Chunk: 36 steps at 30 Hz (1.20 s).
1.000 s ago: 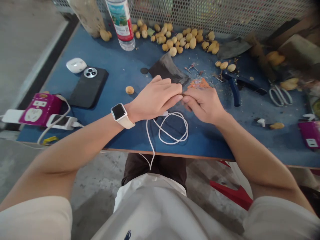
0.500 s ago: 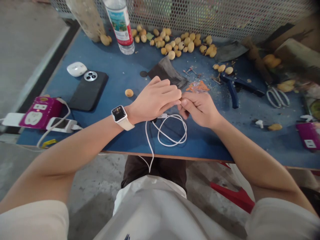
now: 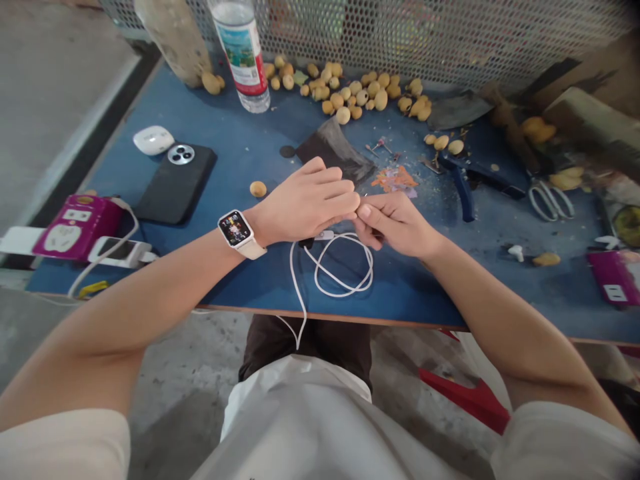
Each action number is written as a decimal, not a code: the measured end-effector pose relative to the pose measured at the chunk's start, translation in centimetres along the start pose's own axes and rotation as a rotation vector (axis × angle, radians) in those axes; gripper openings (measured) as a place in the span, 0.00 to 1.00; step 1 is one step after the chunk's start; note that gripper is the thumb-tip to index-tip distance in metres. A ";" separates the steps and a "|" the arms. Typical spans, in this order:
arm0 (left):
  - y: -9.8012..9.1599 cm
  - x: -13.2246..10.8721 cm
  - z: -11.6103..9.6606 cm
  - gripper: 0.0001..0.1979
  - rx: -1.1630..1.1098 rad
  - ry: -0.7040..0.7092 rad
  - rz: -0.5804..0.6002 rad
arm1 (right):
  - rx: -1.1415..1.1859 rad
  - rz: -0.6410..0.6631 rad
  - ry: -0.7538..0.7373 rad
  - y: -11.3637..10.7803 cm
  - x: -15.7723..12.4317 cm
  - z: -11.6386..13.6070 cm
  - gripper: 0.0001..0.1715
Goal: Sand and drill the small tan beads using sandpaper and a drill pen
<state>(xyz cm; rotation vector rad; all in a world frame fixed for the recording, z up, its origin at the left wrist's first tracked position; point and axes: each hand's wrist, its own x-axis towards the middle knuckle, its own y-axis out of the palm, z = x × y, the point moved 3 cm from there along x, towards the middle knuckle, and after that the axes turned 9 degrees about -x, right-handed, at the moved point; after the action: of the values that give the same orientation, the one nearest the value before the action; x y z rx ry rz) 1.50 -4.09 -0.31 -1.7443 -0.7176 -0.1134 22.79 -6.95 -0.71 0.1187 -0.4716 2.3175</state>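
Note:
My left hand and my right hand meet over the middle of the blue table, fingertips pinched together on something tiny that I cannot make out. A smartwatch sits on my left wrist. Just below the hands lies a coiled white cable. Behind them are a dark grey cloth-like piece and orange scraps.
Several small yellow-brown fruits lie at the back by a water bottle and mesh fence. One loose fruit is left of my hand. A black phone, white case, purple power strip, blue pliers and scissors lie around.
Both hands have drawn slightly toward me and left, staying pinched together. My right thumb now shows turned upward. The view has shifted a little.

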 end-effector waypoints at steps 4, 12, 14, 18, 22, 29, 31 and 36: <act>0.5 -0.4 0.0 0.38 0.002 0.034 -0.049 | -0.120 -0.080 -0.047 -0.1 -0.1 0.5 0.38; 0.1 -0.4 0.0 0.37 -0.029 -0.160 -0.169 | -0.164 -0.239 -0.020 -0.7 0.0 -0.6 0.41; -0.1 -0.5 0.3 0.35 -0.042 -0.212 -0.191 | -0.199 -0.301 -0.019 -1.1 -0.1 -0.7 0.39; 0.0 -0.7 1.0 0.32 -0.066 -0.242 -0.188 | -0.339 -0.402 -0.039 -2.1 -0.1 -0.7 0.37; 0.1 -0.8 1.6 0.27 -0.076 -0.287 -0.202 | -0.346 -0.525 -0.018 -4.3 -0.2 -1.8 0.36; 0.5 -0.3 1.3 0.12 -0.035 -0.357 -0.098 | -0.013 -1.201 0.053 -15.4 -8.6 -3.9 0.40; 0.6 -0.1 1.0 0.11 -0.042 -0.358 -0.071 | -0.002 -1.360 0.090 -18.8 -13.0 -3.4 0.40; 0.7 0.0 0.9 0.09 -0.062 -0.349 -0.063 | 0.015 -1.986 0.321 -23.6 -21.8 -1.4 0.40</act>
<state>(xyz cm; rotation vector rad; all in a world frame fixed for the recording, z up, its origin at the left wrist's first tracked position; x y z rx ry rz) 1.66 -3.33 -1.20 -1.8219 -1.0320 0.1314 54.92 -5.68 0.19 0.1186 -0.0071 0.3586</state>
